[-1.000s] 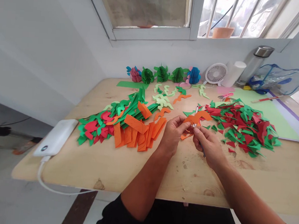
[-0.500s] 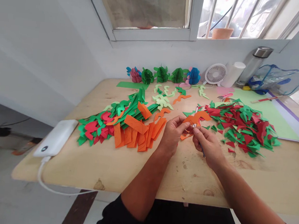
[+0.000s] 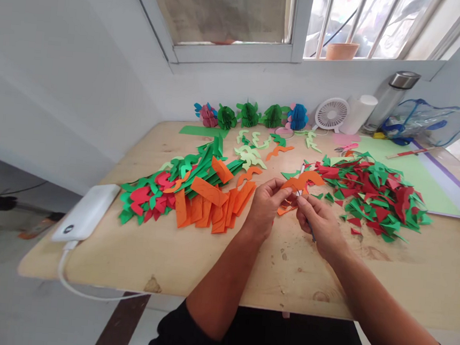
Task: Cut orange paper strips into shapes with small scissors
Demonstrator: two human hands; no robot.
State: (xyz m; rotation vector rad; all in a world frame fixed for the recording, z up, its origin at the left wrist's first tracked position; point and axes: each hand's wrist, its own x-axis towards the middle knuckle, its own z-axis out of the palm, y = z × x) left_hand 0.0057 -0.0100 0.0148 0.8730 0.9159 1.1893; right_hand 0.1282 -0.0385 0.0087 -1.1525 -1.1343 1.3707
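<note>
My left hand pinches a wavy-edged orange paper piece between thumb and fingers. Close beside it, my right hand is closed around a slim tool with a blue part; its tip is at the lower edge of the orange paper, and most of it is hidden by the fingers. Left of my hands lie folded orange strips, long green pieces and red heart-like pieces. To the right is a heap of red and green scraps.
Paper figures stand along the wall beside a small white fan. A bottle and a clear bag are at the back right. A white power bank with a cable lies on the table's left edge.
</note>
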